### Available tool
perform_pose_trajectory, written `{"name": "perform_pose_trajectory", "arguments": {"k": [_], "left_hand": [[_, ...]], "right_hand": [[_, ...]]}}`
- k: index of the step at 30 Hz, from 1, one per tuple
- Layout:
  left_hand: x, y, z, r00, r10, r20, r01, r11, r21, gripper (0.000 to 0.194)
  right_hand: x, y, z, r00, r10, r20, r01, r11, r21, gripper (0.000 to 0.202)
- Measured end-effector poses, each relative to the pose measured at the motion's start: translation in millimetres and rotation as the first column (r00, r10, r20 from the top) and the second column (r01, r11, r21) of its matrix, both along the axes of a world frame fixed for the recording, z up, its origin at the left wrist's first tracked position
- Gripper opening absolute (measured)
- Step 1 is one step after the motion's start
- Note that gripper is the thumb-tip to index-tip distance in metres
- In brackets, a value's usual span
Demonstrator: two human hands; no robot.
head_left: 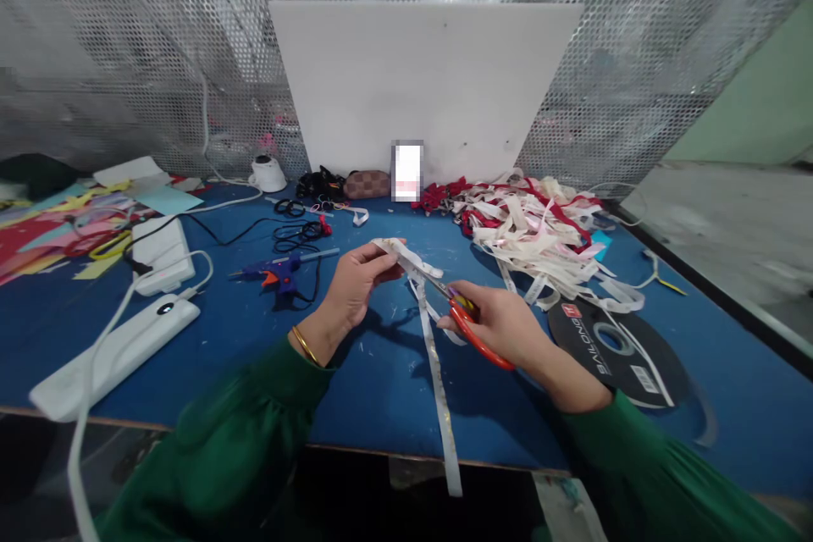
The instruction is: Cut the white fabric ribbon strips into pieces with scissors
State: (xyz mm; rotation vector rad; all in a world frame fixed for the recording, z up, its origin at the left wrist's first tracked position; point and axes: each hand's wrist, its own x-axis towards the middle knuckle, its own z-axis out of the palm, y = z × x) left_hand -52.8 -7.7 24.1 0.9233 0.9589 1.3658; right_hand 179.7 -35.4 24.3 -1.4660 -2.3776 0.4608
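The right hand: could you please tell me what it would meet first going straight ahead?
Likely the white ribbon held in the left hand, close by the scissors, though depth is unclear.

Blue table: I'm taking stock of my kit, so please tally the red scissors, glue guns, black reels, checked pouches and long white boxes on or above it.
Red scissors: 1
Glue gun: 1
Black reel: 1
Checked pouch: 1
Long white boxes: 2
Total: 6

Scissors (483, 339) look like glossy plastic in the right fingers (483, 295) and shiny metal past them, ribbon (438, 389) in the left fingers (374, 264) seems smooth cloth, table (368, 406) under them's kinda matt.
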Motion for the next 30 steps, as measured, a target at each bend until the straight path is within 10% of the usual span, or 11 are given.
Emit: {"name": "perform_pose_trajectory", "arguments": {"k": [30], "left_hand": [[10.8, -6.1, -3.9, 0.997, -0.035, -0.062, 0.037, 0.998, 0.046, 0.042]], "right_hand": [[-5.6, -2.4, -1.3, 0.999, 0.003, -0.043, -0.008, 0.995, -0.100, 0.042]]}}
